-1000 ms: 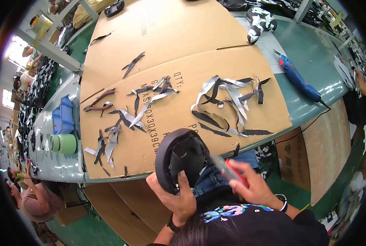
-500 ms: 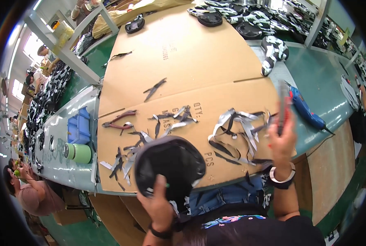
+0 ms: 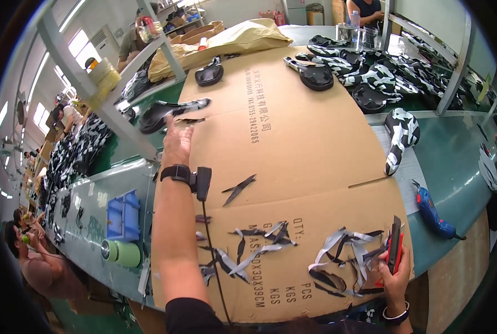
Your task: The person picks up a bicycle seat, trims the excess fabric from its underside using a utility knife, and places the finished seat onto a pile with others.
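Note:
My left hand reaches out to the far left of the cardboard with its fingers stretched. At its fingertips is a blurred saddle-shaped cushion, black on the underside, with a narrow black-and-white end; whether they still touch is unclear. At the near right, my right hand is closed around a red and dark utility knife, its tip pointing away from me. Beside that hand lies a heap of grey and black fabric strips. More strips are scattered nearer the middle, partly behind my left forearm.
Cardboard covers the table. Saddle-shaped cushions lie along its far edge, with a patterned one at right. A blue electric screwdriver rests on the right; a blue bin and green flask stand left. Metal posts rise beyond.
My left hand has carried the black cushion from the near middle to the far left and its fingers have opened. My right hand has lowered with the knife. The view has tilted up.

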Motion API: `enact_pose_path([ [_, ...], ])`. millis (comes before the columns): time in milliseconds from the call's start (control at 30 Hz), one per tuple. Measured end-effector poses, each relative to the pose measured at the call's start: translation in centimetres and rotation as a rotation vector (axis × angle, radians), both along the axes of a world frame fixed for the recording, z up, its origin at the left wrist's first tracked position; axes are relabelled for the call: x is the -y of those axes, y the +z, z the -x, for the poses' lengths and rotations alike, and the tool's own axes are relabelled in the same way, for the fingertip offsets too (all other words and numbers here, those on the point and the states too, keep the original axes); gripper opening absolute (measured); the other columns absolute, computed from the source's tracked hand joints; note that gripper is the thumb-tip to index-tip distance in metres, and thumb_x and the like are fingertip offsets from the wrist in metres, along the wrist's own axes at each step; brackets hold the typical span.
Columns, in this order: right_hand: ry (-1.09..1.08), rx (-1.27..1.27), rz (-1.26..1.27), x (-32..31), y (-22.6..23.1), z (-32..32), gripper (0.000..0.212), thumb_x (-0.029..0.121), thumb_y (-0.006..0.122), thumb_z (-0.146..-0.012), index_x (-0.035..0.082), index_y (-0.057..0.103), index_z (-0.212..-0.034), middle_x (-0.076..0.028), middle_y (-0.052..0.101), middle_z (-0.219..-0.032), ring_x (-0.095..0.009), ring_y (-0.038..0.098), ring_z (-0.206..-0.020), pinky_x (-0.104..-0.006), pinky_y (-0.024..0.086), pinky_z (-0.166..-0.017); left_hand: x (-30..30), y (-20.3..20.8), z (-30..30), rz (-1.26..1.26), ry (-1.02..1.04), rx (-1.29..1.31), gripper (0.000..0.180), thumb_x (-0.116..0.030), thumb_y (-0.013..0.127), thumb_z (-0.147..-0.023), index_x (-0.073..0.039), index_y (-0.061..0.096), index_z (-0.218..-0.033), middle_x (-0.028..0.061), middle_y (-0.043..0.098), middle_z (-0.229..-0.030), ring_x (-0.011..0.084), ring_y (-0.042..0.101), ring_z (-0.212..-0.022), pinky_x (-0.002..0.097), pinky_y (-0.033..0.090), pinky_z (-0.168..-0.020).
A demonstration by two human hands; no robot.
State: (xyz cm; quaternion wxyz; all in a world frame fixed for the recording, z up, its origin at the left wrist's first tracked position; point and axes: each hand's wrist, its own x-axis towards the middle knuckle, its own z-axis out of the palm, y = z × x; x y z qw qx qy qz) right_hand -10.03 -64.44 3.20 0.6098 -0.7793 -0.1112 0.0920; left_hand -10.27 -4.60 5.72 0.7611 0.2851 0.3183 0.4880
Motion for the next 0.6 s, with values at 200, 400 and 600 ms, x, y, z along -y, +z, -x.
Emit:
enact_pose_path([
  [200, 0.022, -0.319, -0.110, 1.6, -0.7, -0.2, 0.053, -0.004, 0.064, -0.083, 0.005, 0.037, -0.129, -0.004, 0.054, -0.086, -0.011, 0.057, -0.060, -0.0230, 0.050, -0.053, 14.2, 3.5, -11.2, -0.590, -0.905, -0.540, 0.041, -0.030, 0.065, -0.091, 0.002, 0.055, -0.114, 0.0130, 0.062, -0.103, 0.0217, 0.065, -0.094, 0.0317, 0.055, -0.079],
  [400, 0.005, -0.358, -0.251, 2.5, -2.2, 0.6, 0.047, 0.001, 0.060, -0.086, 0.002, 0.032, -0.124, -0.015, 0.061, -0.094, -0.019, 0.065, -0.073, -0.0316, 0.057, -0.064, 33.8, 1.6, -23.4, -1.467, -1.167, -0.710, 0.065, -0.038, 0.072, -0.083, -0.004, 0.046, -0.131, 0.0260, 0.063, -0.112, 0.0401, 0.060, -0.106, 0.0447, 0.049, -0.089],
  [600, 0.116, -0.189, -0.290, 3.6, -3.9, 1.4, 0.049, 0.001, 0.063, -0.085, 0.001, 0.036, -0.127, -0.013, 0.063, -0.086, -0.014, 0.063, -0.070, -0.0291, 0.054, -0.063, 42.2, -6.2, -25.7, -1.867, -0.590, -0.774, 0.043, -0.014, 0.060, -0.083, 0.002, 0.047, -0.121, 0.0218, 0.055, -0.104, 0.0358, 0.061, -0.082, 0.0467, 0.050, -0.069],
])
